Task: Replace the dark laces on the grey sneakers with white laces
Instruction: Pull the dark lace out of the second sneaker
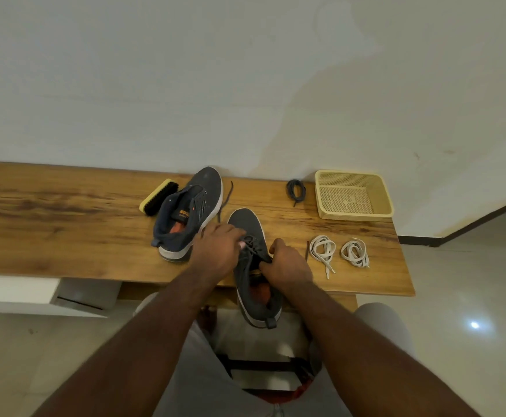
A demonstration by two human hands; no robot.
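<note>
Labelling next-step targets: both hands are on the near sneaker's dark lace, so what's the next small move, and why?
Probably keep pulling the dark lace out of the near sneaker's eyelets. The left hand and right hand both pinch it while it is threaded; a removed dark lace already lies coiled, and the white laces wait untouched.

Dark grey sneaker (250, 233) with white sole edge and orange lining, dark lace (253, 246) in its eyelets; second grey sneaker (190, 206) with navy collar, orange tongue tag and pale grey sole. Two white laces (322, 251) (354, 252) near the right edge of a honey-brown, dark-streaked wooden table (65, 224). Pale yellow mesh-patterned basket (352, 216) at the far right corner, dark grey lace coil (296, 189), yellow-backed black brush (158, 197).
</note>
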